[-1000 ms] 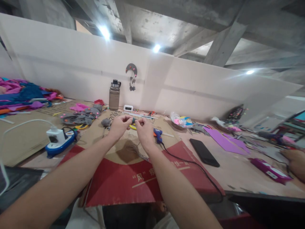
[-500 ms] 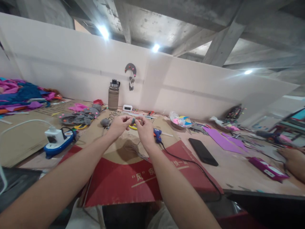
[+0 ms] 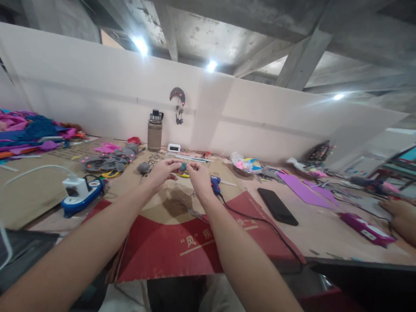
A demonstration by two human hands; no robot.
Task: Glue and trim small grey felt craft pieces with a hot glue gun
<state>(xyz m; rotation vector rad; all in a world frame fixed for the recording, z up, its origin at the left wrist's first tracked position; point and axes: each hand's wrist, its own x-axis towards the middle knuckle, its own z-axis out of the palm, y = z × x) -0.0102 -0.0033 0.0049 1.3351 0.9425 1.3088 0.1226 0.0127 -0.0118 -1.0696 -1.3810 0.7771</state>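
Observation:
Between my fingertips is a small grey-green piece, too small to make out its kind. My left hand pinches it from the left, and my right hand pinches it from the right. Both hands are raised over a sheet of cardboard with a red printed part. Loose grey yarn lies on the cardboard below them. Just right of my right hand rests a blue glue gun. Yellow-handled scissors are partly hidden behind my fingers. A ball of grey yarn sits left of my left hand.
A bottle and a small digital clock stand at the back. Left are a blue power strip and grey felt pieces. A black phone and purple sheets lie right, near another person's hand.
My fingertips have shifted slightly around the small piece, and more of it shows between them. The left fingers are a little more spread. The camera view has tilted slightly.

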